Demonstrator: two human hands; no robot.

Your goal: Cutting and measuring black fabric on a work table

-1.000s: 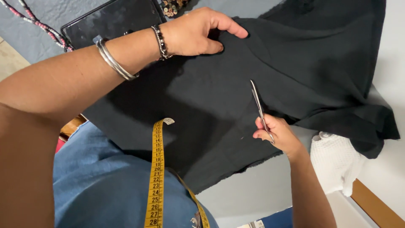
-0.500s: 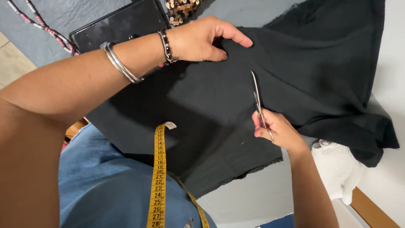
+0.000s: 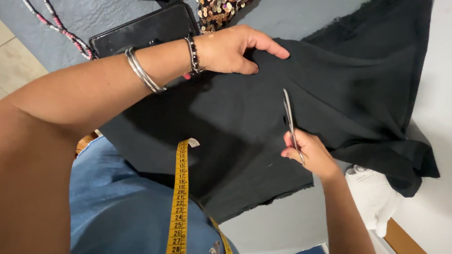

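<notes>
Cutting along a straight line through the black cloth [image 3: 245,122] is the work here, and it lies spread over the grey table [image 3: 282,221] in front of the person. The right hand [image 3: 308,153] is closed around the handles of the scissors [image 3: 288,115], whose blades look nearly shut and point away from the body. The left hand [image 3: 233,49] pinches the cloth's far fold. To my eye, the cut would go best with that fold kept taut and the blades run in long, even strokes. A yellow tape measure [image 3: 181,197] hangs over the denim lap. Compared with a second ago, the whole scene sits slightly lower and further right in view, while both grips look unchanged.
</notes>
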